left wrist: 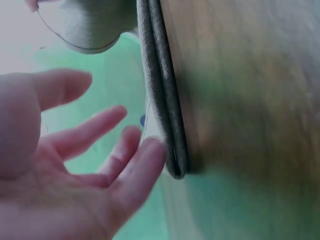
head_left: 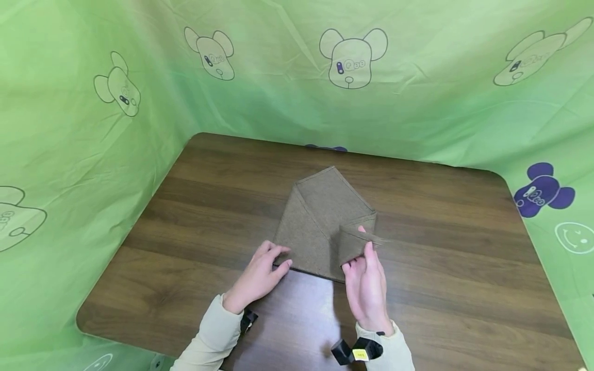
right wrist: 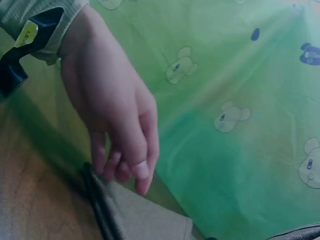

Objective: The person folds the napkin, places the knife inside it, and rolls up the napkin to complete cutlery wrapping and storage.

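Currently, head view: grey-brown hemmed cloth (head_left: 303, 239) lies on the wood-grain table (head_left: 185, 221), a slanting fold line across it and its right near corner lifted as a flap (head_left: 351, 243). The right hand (head_left: 366, 291) appears to pinch this flap lightly between thumb and forefinger, lower fingers beneath it. The left hand (head_left: 263, 270) is at the left near corner, thumb and fingers apart, nothing gripped. Judged step: turning the right corner over the body. Best done with the pinch close to the hem, the flap drawn taut before it is lowered, and the left fingertips pressed flat to stop the body sliding; too loose a hold would probably leave a skewed crease. Left wrist view: fingers relaxed and spread beside the cloth's edge, two thick layers one against the other; one fingertip is at or almost at it, contact uncertain. Advice: anchor both layers together so that neither creeps. Right wrist view: thumb and fingers curl at the flap's upper border; exact pinch depth cannot be told here. Advice: keep the wrist low, line up hem with fold, then smooth outward from the crease.
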Tool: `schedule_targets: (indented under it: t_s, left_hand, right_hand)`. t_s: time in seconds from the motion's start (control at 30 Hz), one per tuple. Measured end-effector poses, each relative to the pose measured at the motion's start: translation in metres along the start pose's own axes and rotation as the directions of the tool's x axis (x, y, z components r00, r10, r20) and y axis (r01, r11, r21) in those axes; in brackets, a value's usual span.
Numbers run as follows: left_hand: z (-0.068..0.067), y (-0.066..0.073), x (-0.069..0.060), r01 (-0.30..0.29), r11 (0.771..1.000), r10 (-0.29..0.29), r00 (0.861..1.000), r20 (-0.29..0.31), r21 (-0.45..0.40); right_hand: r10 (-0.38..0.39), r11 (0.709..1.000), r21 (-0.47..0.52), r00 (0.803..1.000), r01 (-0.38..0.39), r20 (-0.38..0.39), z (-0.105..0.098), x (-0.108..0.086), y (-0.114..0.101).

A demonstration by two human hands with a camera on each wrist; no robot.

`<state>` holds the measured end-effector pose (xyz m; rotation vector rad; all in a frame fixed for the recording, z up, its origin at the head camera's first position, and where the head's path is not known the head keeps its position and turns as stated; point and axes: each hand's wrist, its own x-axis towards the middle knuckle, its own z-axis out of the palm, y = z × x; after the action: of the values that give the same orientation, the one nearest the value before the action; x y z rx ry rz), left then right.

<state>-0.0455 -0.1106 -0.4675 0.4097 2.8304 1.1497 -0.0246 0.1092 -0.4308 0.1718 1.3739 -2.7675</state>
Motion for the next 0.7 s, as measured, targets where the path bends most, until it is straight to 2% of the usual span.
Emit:
schedule_targets:
  t_s: [0.1,0.2,0.4,0.47,0.6,0.7]
  left_hand:
    - [-0.002,-0.002,0.001,0.027,1.000,-0.027,0.998,-0.062,-0.002]
    - [-0.005,-0.004,0.002,0.058,0.998,-0.059,0.994,-0.090,-0.013]
    - [-0.009,-0.008,0.005,0.111,0.992,-0.116,0.990,-0.077,-0.067]
    - [-0.010,-0.010,0.006,0.111,0.990,-0.117,0.990,-0.073,-0.085]
    - [-0.011,-0.013,0.008,0.104,0.989,-0.112,0.992,-0.066,-0.104]
    - [-0.011,-0.013,0.008,0.108,0.989,-0.115,0.991,-0.064,-0.103]
  right_hand:
    - [0.012,1.000,-0.023,1.000,-0.012,-0.006,0.001,0.002,0.005]
    - [0.044,0.997,-0.057,0.999,-0.045,-0.013,0.003,0.004,0.011]
    - [0.094,0.986,-0.135,0.995,-0.099,-0.040,0.007,0.009,0.025]
    - [0.105,0.982,-0.151,0.991,-0.116,-0.083,0.008,0.011,0.030]
    - [0.120,0.967,-0.211,0.986,-0.142,-0.116,0.010,0.015,0.039]
    - [0.112,0.953,-0.272,0.990,-0.130,-0.084,0.010,0.016,0.046]
